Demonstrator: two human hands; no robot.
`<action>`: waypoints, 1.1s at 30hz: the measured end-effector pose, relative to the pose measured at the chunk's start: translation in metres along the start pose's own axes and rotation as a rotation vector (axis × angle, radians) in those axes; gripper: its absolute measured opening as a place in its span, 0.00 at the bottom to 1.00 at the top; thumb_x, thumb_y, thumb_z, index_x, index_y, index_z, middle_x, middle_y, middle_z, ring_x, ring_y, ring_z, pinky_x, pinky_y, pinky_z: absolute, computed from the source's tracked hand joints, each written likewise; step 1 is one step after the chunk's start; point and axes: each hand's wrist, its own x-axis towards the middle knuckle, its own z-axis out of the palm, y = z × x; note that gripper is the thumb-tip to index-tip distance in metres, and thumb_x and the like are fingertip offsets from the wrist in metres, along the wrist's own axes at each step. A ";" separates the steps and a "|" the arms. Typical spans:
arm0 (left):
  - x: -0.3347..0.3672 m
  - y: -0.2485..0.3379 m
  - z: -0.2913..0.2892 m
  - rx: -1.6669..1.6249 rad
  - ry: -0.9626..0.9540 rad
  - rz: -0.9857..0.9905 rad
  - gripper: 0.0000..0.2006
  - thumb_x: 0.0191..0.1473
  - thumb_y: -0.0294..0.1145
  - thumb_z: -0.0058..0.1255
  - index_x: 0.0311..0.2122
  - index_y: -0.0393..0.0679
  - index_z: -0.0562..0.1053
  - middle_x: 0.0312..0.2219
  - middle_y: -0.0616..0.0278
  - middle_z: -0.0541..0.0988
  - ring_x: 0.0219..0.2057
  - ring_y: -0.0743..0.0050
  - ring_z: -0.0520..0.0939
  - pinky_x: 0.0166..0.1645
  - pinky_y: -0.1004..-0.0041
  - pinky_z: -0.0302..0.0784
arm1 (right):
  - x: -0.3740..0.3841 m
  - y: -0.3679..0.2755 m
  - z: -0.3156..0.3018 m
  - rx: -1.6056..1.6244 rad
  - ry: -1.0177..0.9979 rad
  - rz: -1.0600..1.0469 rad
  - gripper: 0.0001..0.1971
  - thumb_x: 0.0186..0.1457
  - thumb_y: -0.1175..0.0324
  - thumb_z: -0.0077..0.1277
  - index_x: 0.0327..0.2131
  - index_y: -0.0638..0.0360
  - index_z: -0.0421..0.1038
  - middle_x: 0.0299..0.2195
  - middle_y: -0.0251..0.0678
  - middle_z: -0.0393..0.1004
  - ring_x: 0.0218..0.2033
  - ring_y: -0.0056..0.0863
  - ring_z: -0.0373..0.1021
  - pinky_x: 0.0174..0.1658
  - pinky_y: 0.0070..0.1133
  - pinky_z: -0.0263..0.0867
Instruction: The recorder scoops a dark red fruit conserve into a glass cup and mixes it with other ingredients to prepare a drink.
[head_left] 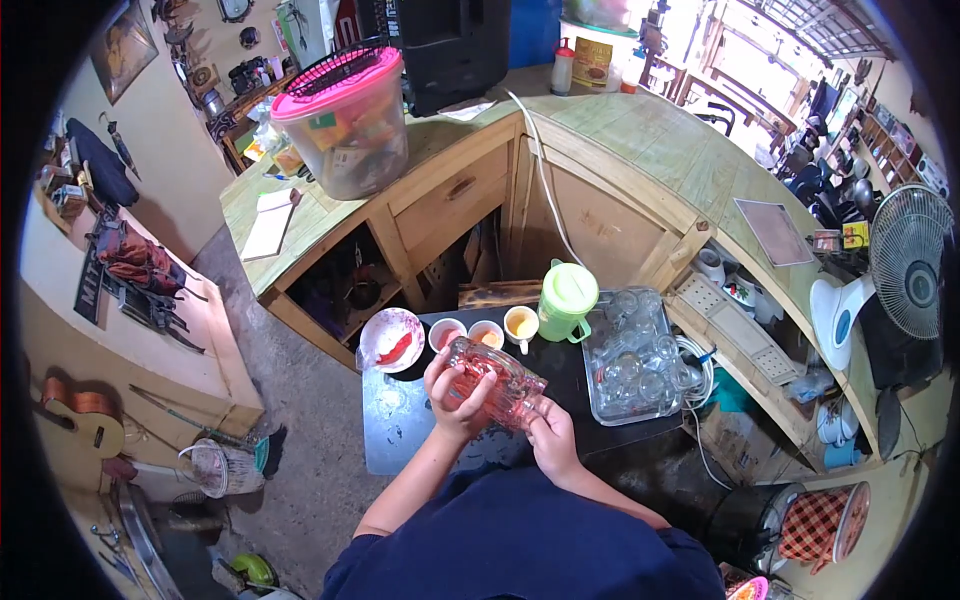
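1. At the far left, a brown guitar leans by the wall, with a pale woven basket near it on the floor.
2. Farther right, a clear tub with a pink lid stands on the high wooden surface.
3. On the low dark surface, a white bowl smeared with pink holds a red piece; what that is, I cannot tell.
4. Just beside the bowl comes a white cup with pinkish contents.
5. The left hand is curled around a clear, pink-tinted container, gripping it with spread fingers.
6. Behind the container stand a second cup, pale orange inside, and a mug with yellow contents.
7. The container is tilted above the low surface, in front of the cups, slanting down toward the right.
8. The right hand is closed on its lower right end, thumb on the near side.
9. A light green lidded pitcher stands upright beside the mug.
10. Next to it, a clear tray holds glassware.
11. At far right stands a white fan.
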 end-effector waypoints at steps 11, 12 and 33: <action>0.004 -0.016 -0.006 0.075 0.019 -0.013 0.30 0.33 0.30 0.70 0.46 0.62 0.72 0.46 0.60 0.63 0.54 0.45 0.68 0.55 0.54 0.71 | -0.013 0.011 -0.030 0.143 0.016 -0.001 0.06 0.59 0.75 0.44 0.35 0.65 0.72 0.22 0.22 0.64 0.19 0.06 0.53 0.21 0.10 0.45; 0.007 -0.017 -0.008 0.079 0.025 -0.005 0.32 0.31 0.31 0.71 0.47 0.61 0.72 0.46 0.59 0.62 0.54 0.45 0.67 0.55 0.53 0.70 | -0.015 0.011 -0.033 0.178 0.033 -0.007 0.06 0.59 0.75 0.44 0.34 0.66 0.72 0.21 0.22 0.63 0.18 0.06 0.52 0.21 0.10 0.44; 0.007 0.001 0.000 -0.005 0.019 0.032 0.29 0.31 0.29 0.69 0.43 0.65 0.75 0.44 0.61 0.61 0.55 0.45 0.68 0.54 0.55 0.72 | 0.007 0.007 -0.002 -0.149 -0.014 -0.132 0.12 0.62 0.77 0.43 0.47 0.70 0.70 0.42 0.36 0.76 0.42 0.16 0.70 0.47 0.18 0.66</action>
